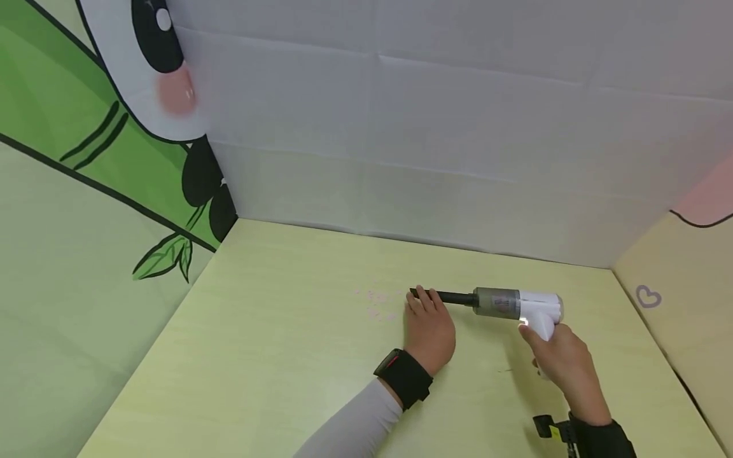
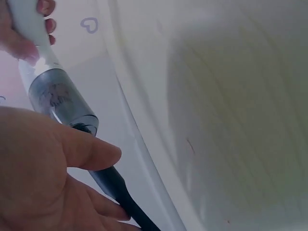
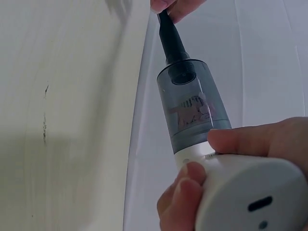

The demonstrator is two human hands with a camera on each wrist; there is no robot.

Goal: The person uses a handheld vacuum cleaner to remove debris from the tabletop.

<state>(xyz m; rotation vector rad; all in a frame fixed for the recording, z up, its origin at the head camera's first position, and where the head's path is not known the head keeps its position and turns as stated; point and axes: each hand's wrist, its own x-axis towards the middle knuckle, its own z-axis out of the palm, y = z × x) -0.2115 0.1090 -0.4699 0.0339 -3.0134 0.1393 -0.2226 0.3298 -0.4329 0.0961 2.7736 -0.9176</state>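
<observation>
yellow table point(image 1: 275, 356), wrist-only: debris in vacuum point(image 3: 192, 108)

- The handheld vacuum point(image 1: 518, 306) has a white plastic body, smooth with a slight sheen.
- Next to that body, its dust cup point(image 3: 192, 103) is smoky, translucent plastic, glossy; pinkish debris shows through the wall.
- Beyond the cup, the nozzle point(image 1: 452, 297) is black matt plastic.
- Under the vacuum, the desk point(image 1: 275, 356) looks pale yellow-green, smooth and matt, with faint dark marks.
- Behind the vacuum, the backdrop point(image 1: 458, 127) looks like white cloth or sheet, matt, with fold creases.
- Scattered pale pink crumbs point(image 1: 378, 304) lie off the nozzle's tip.
</observation>
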